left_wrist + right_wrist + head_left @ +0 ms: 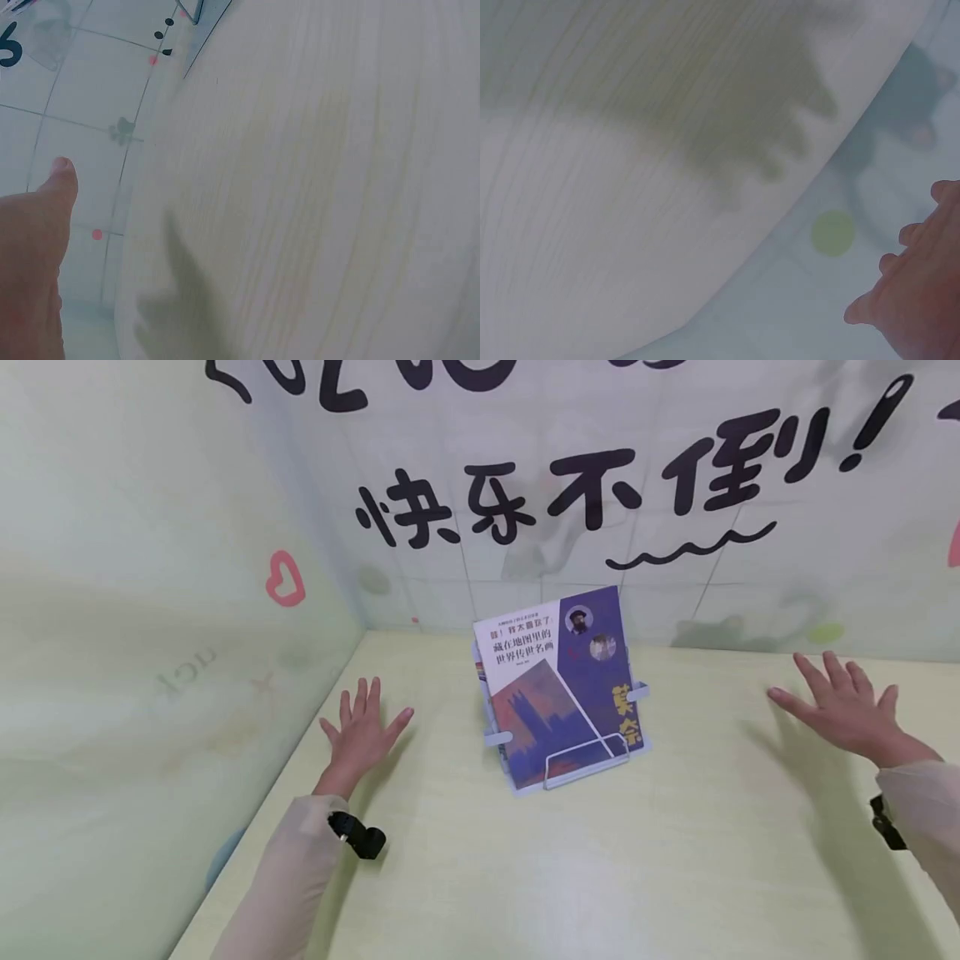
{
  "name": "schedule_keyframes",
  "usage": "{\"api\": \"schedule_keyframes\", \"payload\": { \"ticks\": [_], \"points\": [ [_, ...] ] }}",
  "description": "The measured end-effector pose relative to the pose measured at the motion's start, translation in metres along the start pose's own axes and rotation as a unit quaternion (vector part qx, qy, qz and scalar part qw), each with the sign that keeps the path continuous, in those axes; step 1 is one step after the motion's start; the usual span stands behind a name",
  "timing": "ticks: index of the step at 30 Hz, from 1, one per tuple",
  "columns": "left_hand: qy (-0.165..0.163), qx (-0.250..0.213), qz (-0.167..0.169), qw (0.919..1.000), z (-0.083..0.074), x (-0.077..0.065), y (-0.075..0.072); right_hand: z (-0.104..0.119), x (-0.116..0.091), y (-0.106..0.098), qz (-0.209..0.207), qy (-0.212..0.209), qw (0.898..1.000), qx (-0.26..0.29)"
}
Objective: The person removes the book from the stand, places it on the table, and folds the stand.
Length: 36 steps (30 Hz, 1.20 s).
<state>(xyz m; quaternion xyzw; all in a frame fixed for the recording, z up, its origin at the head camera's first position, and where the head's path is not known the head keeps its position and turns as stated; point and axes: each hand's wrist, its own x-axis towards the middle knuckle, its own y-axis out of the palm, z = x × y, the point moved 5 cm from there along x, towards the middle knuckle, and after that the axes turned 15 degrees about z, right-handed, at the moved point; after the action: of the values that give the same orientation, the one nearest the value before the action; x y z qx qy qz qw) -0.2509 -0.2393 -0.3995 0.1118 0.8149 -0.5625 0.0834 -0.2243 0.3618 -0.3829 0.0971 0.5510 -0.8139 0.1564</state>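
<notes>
- The book (558, 685) leans back in a stand (498, 738) on the bench (562, 868), near the back edge where the bench meets the wall (675, 572); side clips and a front wire loop brace it.
- The left hand (363, 731) is spread wide with straight fingers, near the left edge and short of the back left corner. It grips nothing and is apart from the book.
- The right hand (847, 710) is also fully spread and holds nothing, near the back edge, well over to the other side of the book.
- Both hands look raised: their shadows lie apart from them on the bench in the wrist views.
- The step in hand reads as a hands-free one, the book seated in the stand and neither hand touching either.
- Any handling of the book would call for both hands to come inward along the back edge, fingers closing only at its sides.
- Lifting it out would seem to need an upward pull past the wire loop, with the stand steadied; how tightly the clips grip, I cannot tell.
</notes>
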Motion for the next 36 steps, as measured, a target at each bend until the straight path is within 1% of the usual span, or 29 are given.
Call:
{"api": "schedule_keyframes", "payload": {
  "ticks": [9,12,13,15,17,19,22,24,25,26,28,30,33,36],
  "points": [
    [-0.003,-0.015,0.008,0.9999,0.004,-0.004,0.0,0.004,0.001,0.001,0.005,-0.011,1.0,-0.004],
    [0.01,-0.029,-0.003,0.9995,-0.001,-0.008,0.0,0.011,0.003,0.001,0.008,-0.03,1.0,-0.003],
    [0.021,-0.035,-0.011,0.9991,-0.005,-0.01,-0.001,0.016,0.004,0.0,0.006,-0.043,0.999,-0.005],
    [0.049,-0.066,-0.025,0.9963,-0.017,-0.016,-0.003,0.029,0.006,-0.001,0.013,-0.072,0.997,0.004],
    [0.08,-0.112,-0.039,0.9898,-0.033,-0.024,-0.006,0.047,0.009,-0.002,0.016,-0.105,0.994,0.012],
    [0.109,-0.166,-0.05,0.9787,-0.052,-0.03,-0.009,0.068,0.012,-0.004,0.014,-0.137,0.99,0.022],
    [0.143,-0.254,-0.049,0.9552,-0.083,-0.038,-0.013,0.1,0.016,-0.005,0.0,-0.171,0.985,0.033],
    [0.159,-0.293,-0.044,0.9418,-0.101,-0.041,-0.013,0.12,0.021,-0.005,-0.006,-0.189,0.981,0.045],
    [0.164,-0.307,-0.041,0.9366,-0.11,-0.043,-0.012,0.129,0.023,-0.005,-0.008,-0.196,0.979,0.052],
    [0.167,-0.315,-0.039,0.9334,-0.117,-0.044,-0.011,0.137,0.026,-0.004,-0.008,-0.201,0.978,0.058],
    [0.169,-0.32,-0.04,0.9312,-0.128,-0.043,-0.008,0.152,0.032,-0.003,-0.006,-0.208,0.976,0.07],
    [0.163,-0.319,-0.041,0.9326,-0.134,-0.041,-0.005,0.163,0.037,-0.002,-0.007,-0.212,0.974,0.08],
    [0.151,-0.319,-0.037,0.935,-0.139,-0.037,0.001,0.172,0.044,0.0,-0.008,-0.202,0.975,0.09],
    [0.144,-0.322,-0.036,0.9349,-0.142,-0.036,0.003,0.176,0.049,0.003,-0.001,-0.196,0.975,0.104]
  ]
}}
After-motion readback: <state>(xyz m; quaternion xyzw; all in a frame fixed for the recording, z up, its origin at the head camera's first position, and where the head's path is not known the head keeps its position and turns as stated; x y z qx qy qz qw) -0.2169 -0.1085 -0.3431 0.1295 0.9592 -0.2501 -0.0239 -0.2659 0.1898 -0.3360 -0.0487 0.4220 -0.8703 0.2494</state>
